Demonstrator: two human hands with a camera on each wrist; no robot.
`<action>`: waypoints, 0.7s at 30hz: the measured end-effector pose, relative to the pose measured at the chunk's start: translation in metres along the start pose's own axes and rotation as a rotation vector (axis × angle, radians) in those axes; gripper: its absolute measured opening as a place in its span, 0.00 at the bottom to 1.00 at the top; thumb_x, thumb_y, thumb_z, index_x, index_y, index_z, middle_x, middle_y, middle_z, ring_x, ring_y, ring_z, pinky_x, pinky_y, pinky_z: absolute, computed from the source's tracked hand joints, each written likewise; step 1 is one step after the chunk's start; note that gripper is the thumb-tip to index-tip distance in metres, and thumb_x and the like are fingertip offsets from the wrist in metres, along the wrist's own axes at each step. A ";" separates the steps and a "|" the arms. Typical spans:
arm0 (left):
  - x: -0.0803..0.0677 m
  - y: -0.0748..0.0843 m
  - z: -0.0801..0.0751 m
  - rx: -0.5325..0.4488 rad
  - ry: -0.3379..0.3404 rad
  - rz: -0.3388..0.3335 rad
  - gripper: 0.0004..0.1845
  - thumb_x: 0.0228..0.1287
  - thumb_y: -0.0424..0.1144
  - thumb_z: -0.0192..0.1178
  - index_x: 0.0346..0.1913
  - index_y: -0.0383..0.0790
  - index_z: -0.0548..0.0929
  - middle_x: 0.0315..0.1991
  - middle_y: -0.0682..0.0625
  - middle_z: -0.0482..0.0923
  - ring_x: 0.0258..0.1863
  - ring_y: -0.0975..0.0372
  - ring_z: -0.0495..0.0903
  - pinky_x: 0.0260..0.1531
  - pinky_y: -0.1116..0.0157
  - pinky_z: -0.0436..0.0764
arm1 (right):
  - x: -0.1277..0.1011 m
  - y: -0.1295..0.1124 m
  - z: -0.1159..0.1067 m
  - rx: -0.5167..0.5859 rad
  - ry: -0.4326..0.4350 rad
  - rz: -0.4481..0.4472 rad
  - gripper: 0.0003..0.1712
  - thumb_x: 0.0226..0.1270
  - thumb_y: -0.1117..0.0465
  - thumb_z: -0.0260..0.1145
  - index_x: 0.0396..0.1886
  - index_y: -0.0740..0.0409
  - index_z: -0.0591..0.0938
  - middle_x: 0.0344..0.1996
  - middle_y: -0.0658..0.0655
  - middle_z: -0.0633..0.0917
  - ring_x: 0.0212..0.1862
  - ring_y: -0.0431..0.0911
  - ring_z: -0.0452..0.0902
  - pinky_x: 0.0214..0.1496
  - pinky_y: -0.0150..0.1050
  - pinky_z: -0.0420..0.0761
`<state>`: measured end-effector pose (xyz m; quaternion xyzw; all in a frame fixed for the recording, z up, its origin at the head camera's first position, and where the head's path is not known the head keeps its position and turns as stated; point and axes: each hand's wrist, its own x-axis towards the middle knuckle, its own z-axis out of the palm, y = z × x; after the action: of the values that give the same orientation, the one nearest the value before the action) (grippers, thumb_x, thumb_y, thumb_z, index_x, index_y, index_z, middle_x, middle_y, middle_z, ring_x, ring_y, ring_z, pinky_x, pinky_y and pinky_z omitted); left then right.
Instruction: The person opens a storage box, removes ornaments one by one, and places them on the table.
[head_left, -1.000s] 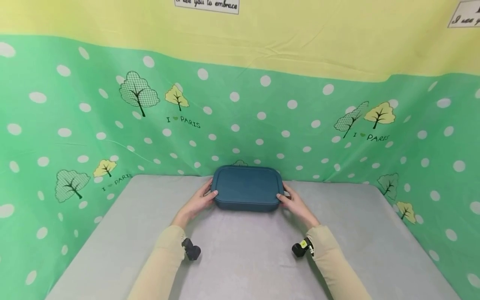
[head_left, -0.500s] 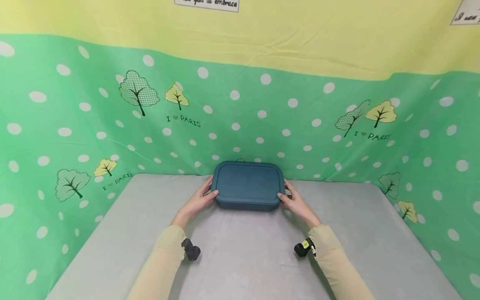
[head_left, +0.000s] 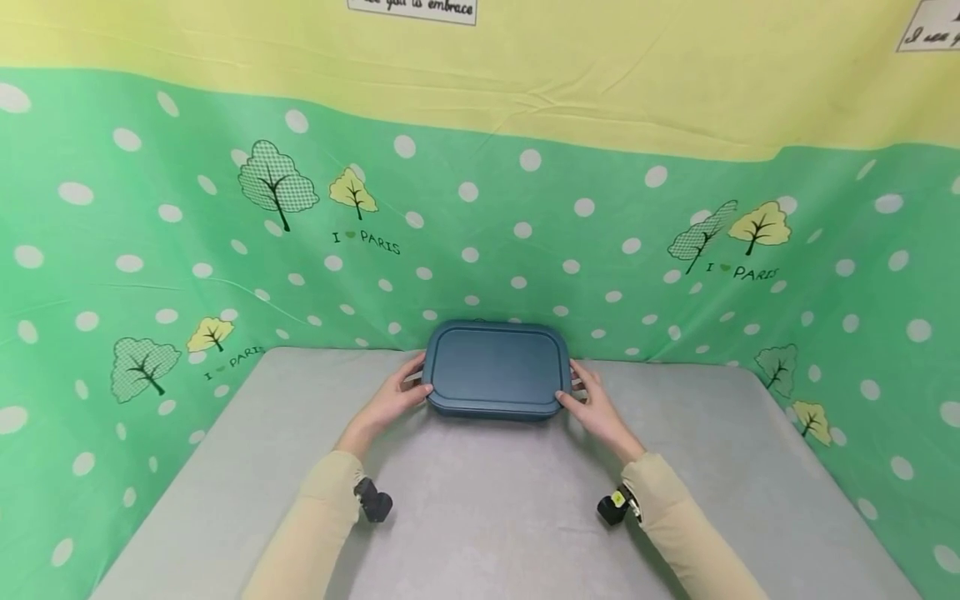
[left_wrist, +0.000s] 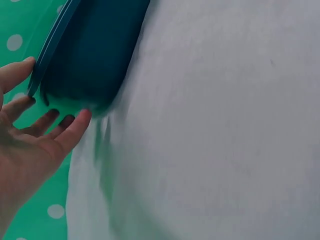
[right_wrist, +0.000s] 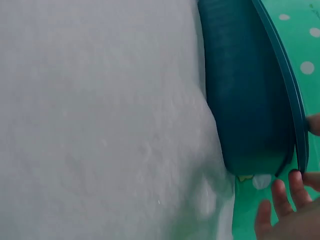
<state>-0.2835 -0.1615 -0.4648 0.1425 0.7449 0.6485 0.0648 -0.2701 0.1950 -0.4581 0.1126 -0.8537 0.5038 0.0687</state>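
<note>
Blue box (head_left: 495, 369) with its lid on sits at the far middle of the gray bench (head_left: 480, 508), and close to the camera two arms in tan sleeves (head_left: 315, 525) reach out over the bench toward it. Next, the left hand (head_left: 390, 402) holds the box's left end and the right hand (head_left: 596, 406) holds its right end, with the fingers (left_wrist: 75, 131) of each hand curled around the end and the thumb by the lid's edge. Behind the box, the green cloth (head_left: 150, 250) with white dots and little trees hangs right up close to it.
</note>
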 end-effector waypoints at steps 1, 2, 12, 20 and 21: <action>-0.001 0.000 -0.001 0.006 -0.002 0.004 0.36 0.67 0.27 0.54 0.75 0.31 0.51 0.70 0.29 0.52 0.66 0.36 0.58 0.57 0.50 0.72 | -0.001 -0.001 0.000 -0.001 0.009 -0.007 0.36 0.66 0.69 0.62 0.70 0.74 0.60 0.51 0.71 0.68 0.51 0.62 0.69 0.50 0.51 0.72; -0.002 0.000 -0.002 0.013 -0.003 0.006 0.36 0.67 0.27 0.54 0.75 0.31 0.52 0.70 0.29 0.53 0.66 0.36 0.59 0.57 0.50 0.73 | -0.002 -0.002 0.000 0.002 0.020 -0.011 0.35 0.66 0.70 0.62 0.70 0.74 0.61 0.50 0.71 0.69 0.50 0.62 0.69 0.48 0.49 0.73; -0.011 0.000 -0.009 0.032 0.021 -0.022 0.35 0.64 0.26 0.59 0.72 0.28 0.59 0.55 0.31 0.67 0.54 0.44 0.73 0.49 0.53 0.79 | -0.008 -0.009 0.002 0.008 0.089 0.070 0.30 0.62 0.72 0.63 0.65 0.73 0.69 0.44 0.69 0.76 0.43 0.57 0.75 0.38 0.34 0.76; -0.019 0.000 -0.016 0.068 -0.019 -0.011 0.37 0.60 0.26 0.63 0.71 0.27 0.59 0.39 0.42 0.76 0.39 0.60 0.79 0.41 0.66 0.80 | -0.020 -0.011 0.000 0.069 0.040 0.092 0.33 0.61 0.72 0.65 0.66 0.71 0.67 0.43 0.68 0.75 0.38 0.53 0.76 0.34 0.31 0.76; -0.020 0.001 -0.016 0.064 -0.032 -0.008 0.38 0.60 0.26 0.63 0.71 0.27 0.58 0.38 0.42 0.77 0.38 0.60 0.80 0.40 0.66 0.80 | -0.022 -0.011 -0.001 0.090 0.025 0.100 0.34 0.61 0.72 0.65 0.67 0.71 0.66 0.43 0.68 0.75 0.37 0.52 0.76 0.33 0.31 0.76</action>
<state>-0.2686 -0.1829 -0.4636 0.1520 0.7646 0.6219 0.0745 -0.2462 0.1935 -0.4534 0.0663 -0.8337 0.5460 0.0490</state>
